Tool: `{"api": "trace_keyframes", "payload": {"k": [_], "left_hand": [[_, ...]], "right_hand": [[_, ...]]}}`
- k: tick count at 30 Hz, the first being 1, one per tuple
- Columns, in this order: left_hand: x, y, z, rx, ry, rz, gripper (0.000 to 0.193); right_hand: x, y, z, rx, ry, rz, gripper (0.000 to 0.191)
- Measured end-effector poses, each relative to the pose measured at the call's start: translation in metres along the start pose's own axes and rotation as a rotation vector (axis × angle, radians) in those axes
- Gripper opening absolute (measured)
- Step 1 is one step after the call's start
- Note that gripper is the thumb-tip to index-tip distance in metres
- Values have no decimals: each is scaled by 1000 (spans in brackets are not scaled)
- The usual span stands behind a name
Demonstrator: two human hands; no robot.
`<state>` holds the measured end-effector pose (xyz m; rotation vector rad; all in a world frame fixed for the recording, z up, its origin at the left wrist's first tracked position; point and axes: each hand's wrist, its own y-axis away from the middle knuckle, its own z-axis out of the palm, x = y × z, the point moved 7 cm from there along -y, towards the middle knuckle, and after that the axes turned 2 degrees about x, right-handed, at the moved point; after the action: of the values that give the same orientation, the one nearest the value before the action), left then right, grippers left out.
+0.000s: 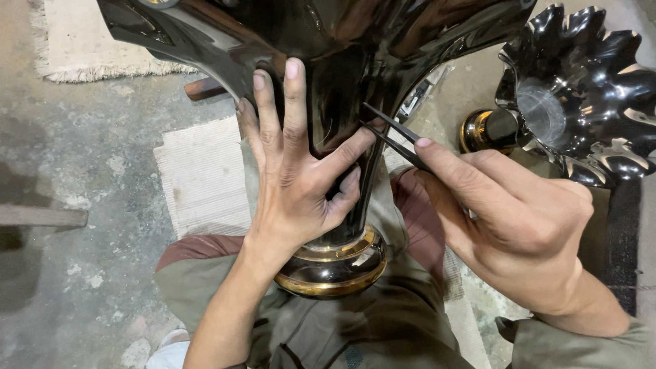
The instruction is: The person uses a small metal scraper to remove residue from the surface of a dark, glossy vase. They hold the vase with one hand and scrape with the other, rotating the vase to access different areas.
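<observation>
The left hand (294, 184) lies flat against the narrow neck of a tall black glossy vase (342, 89) at centre frame. Its fingers are spread and point toward the top of the frame; the thumb presses the neck from the right. This grip is open and bracing, not closed around anything.

The right hand (519, 225), at right of frame, has its fingers pinched shut on a pair of thin black tweezers (393, 133). The tweezers run up and to the left from the fingertips. Their two tips stand slightly apart and meet the vase neck just above the left thumb. Whether anything sits between the tips cannot be told.

The vase's long axis runs from top of frame down to centre, ending in a rounded base with gold bands (335, 263) resting on the person's lap, over olive-green trousers (383, 321). The flared top spreads across the upper edge of the frame. The working spot lies up and left of the right hand and beside the left thumb; the left hand is the nearer, and that thumb crowds the tweezer tips.

A second black vase with a scalloped rim (581, 96) lies on its side at upper right, well apart. A pale woven mat (201, 178) lies on the concrete floor (82, 150) at left, and a fringed rug (75, 48) sits at upper left.
</observation>
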<state>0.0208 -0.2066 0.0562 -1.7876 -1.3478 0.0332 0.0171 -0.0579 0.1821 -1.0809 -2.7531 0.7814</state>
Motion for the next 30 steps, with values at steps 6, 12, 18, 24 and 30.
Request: {"api": "trace_keyframes", "payload": {"k": [6, 12, 18, 24, 30], "left_hand": [[-1, 2, -1, 11, 6, 5, 47], [-2, 2, -1, 8, 10, 6, 46], [-2, 2, -1, -1, 10, -4, 47], [-2, 0, -2, 9, 7, -1, 48], [-2, 1, -3, 3, 19, -21, 48]], "right_hand": [[-1, 0, 2, -16, -4, 16, 31], [-2, 1, 2, -4, -3, -6, 31], [-2, 2, 2, -8, 4, -12, 32], [-1, 2, 3, -10, 8, -2, 33], [-3, 1, 2, -16, 8, -17, 35]]}}
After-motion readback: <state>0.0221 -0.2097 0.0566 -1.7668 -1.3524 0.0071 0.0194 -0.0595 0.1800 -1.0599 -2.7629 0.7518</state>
